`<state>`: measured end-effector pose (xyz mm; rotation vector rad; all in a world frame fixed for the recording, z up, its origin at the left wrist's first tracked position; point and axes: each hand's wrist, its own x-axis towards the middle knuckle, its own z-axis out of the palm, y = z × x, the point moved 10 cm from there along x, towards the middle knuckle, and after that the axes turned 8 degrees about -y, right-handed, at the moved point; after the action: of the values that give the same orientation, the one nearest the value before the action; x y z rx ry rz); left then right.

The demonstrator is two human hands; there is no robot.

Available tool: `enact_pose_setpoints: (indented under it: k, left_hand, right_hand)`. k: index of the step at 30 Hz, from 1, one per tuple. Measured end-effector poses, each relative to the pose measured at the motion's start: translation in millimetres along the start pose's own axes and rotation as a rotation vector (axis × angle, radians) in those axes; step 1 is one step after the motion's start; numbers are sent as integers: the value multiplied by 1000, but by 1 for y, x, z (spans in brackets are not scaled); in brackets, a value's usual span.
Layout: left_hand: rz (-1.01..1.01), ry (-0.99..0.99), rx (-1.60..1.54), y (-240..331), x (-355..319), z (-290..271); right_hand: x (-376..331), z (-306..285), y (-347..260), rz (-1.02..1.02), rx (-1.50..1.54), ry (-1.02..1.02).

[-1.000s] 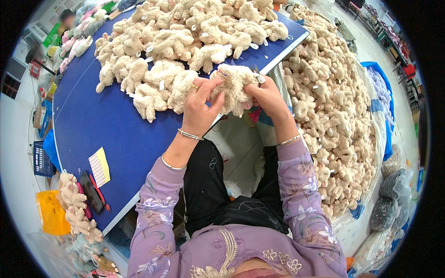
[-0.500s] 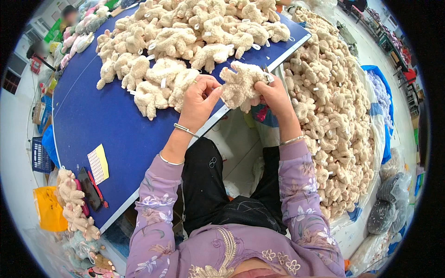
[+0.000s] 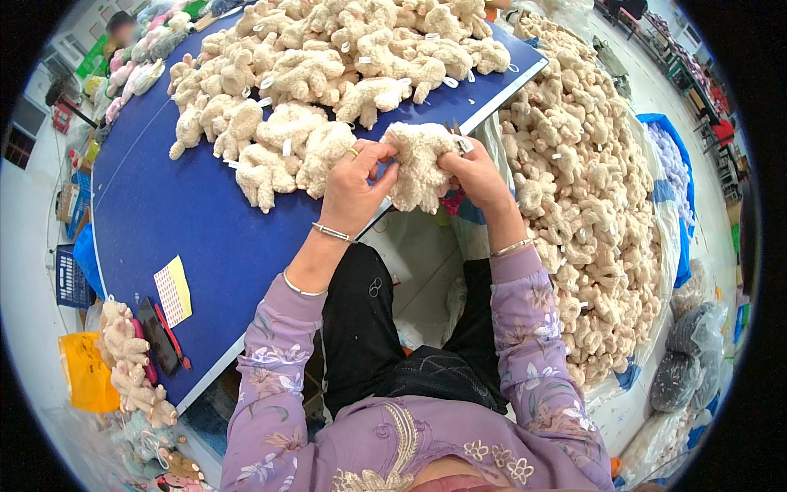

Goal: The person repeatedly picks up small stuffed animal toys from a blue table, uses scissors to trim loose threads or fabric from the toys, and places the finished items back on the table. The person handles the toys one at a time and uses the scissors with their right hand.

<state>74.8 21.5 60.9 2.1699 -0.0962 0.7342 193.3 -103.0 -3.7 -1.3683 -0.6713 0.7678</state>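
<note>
A small cream fleecy plush toy is stretched between my hands, above the table's front edge. My left hand pinches its left side with thumb and fingers. On the other side, my right hand grips the toy with its thumb on top. Dark pointed metal tips, like those of thread snips, stick out above the right fingers; the rest of that tool is hidden. A white tag shows beside the right fingers. Just beyond my left hand lie similar plush toys.
The blue table bears a heap of cream plush toys. A larger pile lies at my right. A phone, a red pen and a yellow-edged paper rest at the left. Another person is at the far left.
The toy has turned between my hands and moved slightly lower, now showing a broader fleecy side. My right hand has shifted a little left and down, and both hands still hold the toy.
</note>
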Motion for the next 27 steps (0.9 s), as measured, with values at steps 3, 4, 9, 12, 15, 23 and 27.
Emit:
enact_pose_setpoints:
  k: [3, 4, 9, 12, 15, 23, 27]
  left_hand:
    - [10, -5, 35, -3, -1, 0]
    - [4, -5, 40, -6, -1, 0]
    - [-133, -63, -239, -25, -1, 3]
    - [-189, -79, -482, -34, -1, 12]
    - [-265, -111, -752, -41, -4, 18]
    - [-389, -212, -675, -45, -5, 26]
    - [-347, -244, -513, -44, -6, 28]
  right_hand:
    - [2, 1, 4, -26, 3, -25]
    - [3, 3, 3, -37, 12, -31]
    - [0, -4, 0, -9, 73, 57]
    - [0, -9, 3, 16, 81, 48]
    - [1, -10, 3, 38, 28, 54]
    - [-2, -1, -8, -6, 7, 62]
    - [0, -8, -1, 23, -2, 60]
